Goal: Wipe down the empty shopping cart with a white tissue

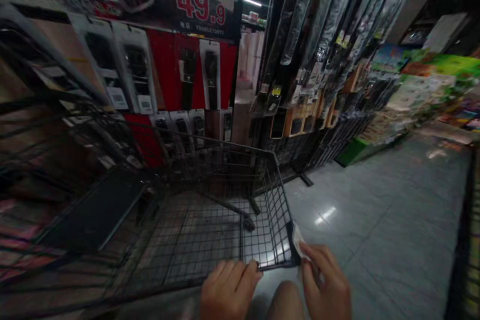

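A dark wire shopping cart (284, 191) stands in front of me, its mesh basket showing the floor through it. The fingers of my left hand (229, 290) are curled over the near rim, gripping it. To the right, my right hand (327, 282) pinches a thin white wipe (298, 241), which might be tissue or cloth. That wipe lies against the dark corner piece (291, 246) of the cart. Part of my knee (287, 300) shows between the two hands.
Packaged watch straps (137, 67) hang on a display beyond the cart, under price signs (200, 4). Long wrapped goods (330, 10) hang farther right. Grey tiled floor (360, 220) runs along the right side, past a green-based display (352, 151). A dark flat panel (95, 210) lies at left.
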`<act>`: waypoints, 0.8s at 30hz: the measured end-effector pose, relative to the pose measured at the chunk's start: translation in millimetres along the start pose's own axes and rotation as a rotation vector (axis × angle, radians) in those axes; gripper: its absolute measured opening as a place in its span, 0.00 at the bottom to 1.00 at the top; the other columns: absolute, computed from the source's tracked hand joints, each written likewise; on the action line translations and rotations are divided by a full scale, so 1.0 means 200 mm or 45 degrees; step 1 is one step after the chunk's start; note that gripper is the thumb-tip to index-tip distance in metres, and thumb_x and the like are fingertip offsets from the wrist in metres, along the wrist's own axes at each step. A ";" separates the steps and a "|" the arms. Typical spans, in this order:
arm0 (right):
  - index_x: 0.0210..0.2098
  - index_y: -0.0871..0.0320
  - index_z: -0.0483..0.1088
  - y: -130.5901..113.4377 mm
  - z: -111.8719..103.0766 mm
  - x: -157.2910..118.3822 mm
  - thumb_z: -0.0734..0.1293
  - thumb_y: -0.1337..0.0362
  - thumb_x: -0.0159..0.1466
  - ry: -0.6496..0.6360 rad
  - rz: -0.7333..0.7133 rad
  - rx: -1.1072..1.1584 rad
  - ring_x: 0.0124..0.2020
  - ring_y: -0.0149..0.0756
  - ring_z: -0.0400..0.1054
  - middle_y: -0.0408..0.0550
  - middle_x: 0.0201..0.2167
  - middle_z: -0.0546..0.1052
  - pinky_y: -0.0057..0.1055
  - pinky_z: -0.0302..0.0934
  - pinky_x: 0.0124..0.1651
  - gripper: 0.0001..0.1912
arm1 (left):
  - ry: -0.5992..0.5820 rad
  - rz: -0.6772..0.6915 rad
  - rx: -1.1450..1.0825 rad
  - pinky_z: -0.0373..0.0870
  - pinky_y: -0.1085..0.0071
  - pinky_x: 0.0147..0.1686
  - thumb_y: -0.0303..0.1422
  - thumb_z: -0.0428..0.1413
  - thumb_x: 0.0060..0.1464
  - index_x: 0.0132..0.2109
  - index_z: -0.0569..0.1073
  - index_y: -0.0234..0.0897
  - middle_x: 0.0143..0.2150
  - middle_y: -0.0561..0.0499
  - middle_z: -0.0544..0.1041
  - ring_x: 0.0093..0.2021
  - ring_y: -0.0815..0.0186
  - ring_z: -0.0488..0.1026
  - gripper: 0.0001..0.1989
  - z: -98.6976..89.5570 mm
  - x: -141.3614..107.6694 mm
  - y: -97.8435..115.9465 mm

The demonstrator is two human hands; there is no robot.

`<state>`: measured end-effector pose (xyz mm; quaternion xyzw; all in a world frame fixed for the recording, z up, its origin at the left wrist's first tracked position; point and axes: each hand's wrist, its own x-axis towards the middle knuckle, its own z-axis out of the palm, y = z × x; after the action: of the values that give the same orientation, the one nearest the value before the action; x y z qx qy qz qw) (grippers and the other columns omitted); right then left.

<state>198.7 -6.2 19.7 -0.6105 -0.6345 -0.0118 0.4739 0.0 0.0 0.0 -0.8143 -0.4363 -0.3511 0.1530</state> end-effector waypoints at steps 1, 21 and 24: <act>0.37 0.58 0.74 -0.01 0.00 -0.02 0.61 0.69 0.59 -0.022 -0.001 0.009 0.28 0.32 0.70 0.48 0.28 0.74 0.25 0.65 0.30 0.11 | -0.007 -0.019 -0.025 0.67 0.69 0.34 0.31 0.46 0.62 0.41 0.73 0.38 0.29 0.54 0.76 0.29 0.68 0.73 0.11 0.00 0.01 0.00; 0.41 0.54 0.76 -0.33 0.18 -0.25 0.65 0.67 0.59 -0.100 -0.023 0.242 0.39 0.40 0.72 0.51 0.39 0.77 0.32 0.69 0.39 0.12 | 0.219 -0.829 -0.595 0.66 0.63 0.53 0.33 0.51 0.57 0.52 0.72 0.44 0.52 0.50 0.74 0.54 0.60 0.69 0.16 -0.40 -0.31 -0.29; 0.37 0.57 0.77 -0.28 0.07 -0.19 0.65 0.65 0.59 -0.031 0.139 0.254 0.38 0.40 0.73 0.53 0.38 0.78 0.31 0.69 0.37 0.09 | 0.201 -1.231 -1.238 0.68 0.56 0.52 0.43 0.38 0.63 0.56 0.69 0.44 0.56 0.48 0.71 0.57 0.57 0.66 0.23 -0.46 -0.31 -0.29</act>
<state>138.2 -40.8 19.7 -0.5939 -0.6042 0.0847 0.5245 -110.9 -55.2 18.1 -0.4764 -0.5308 -0.5940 -0.3721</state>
